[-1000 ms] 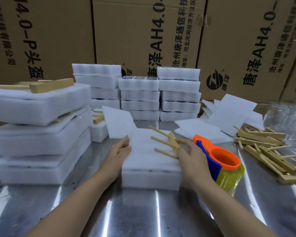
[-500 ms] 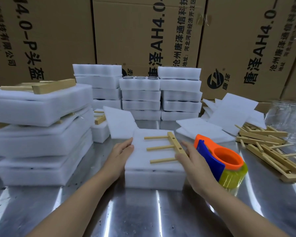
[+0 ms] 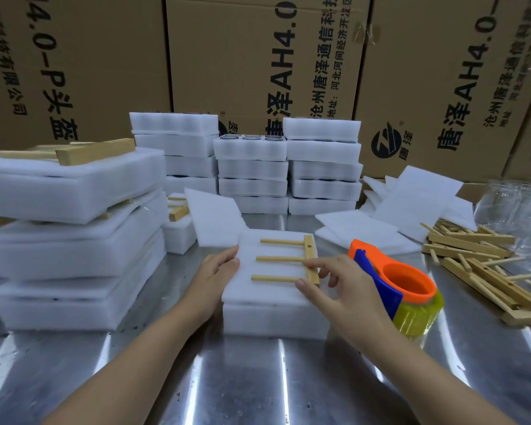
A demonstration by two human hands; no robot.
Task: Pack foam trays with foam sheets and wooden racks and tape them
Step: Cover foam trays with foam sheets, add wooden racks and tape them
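Far cartons [image 3: 258, 56] read "AH4.0"; right hand [image 3: 344, 289] pinched wooden rack [image 3: 284, 259] lying on foam sheet [image 3: 267, 296] over foam tray [image 3: 273, 320]; left hand [image 3: 215, 271], fingers relaxed, touched the sheet's left edge.

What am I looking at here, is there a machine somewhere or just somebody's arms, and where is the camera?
There is no machine. A person is packing by hand, and the one picture comes from a camera worn on the head, looking forward and down, so the arms reach in from the bottom. On the metal table lies a foam tray covered by a foam sheet, with a wooden rack lying flat on top. The right hand pinches the rack's crossbar between thumb and forefinger; the left hand rests with relaxed fingers against the sheet's left edge. Beside the right hand stands an orange and blue tape dispenser. Further right lie a pile of racks and loose sheets; stacked trays and cardboard boxes fill the back.
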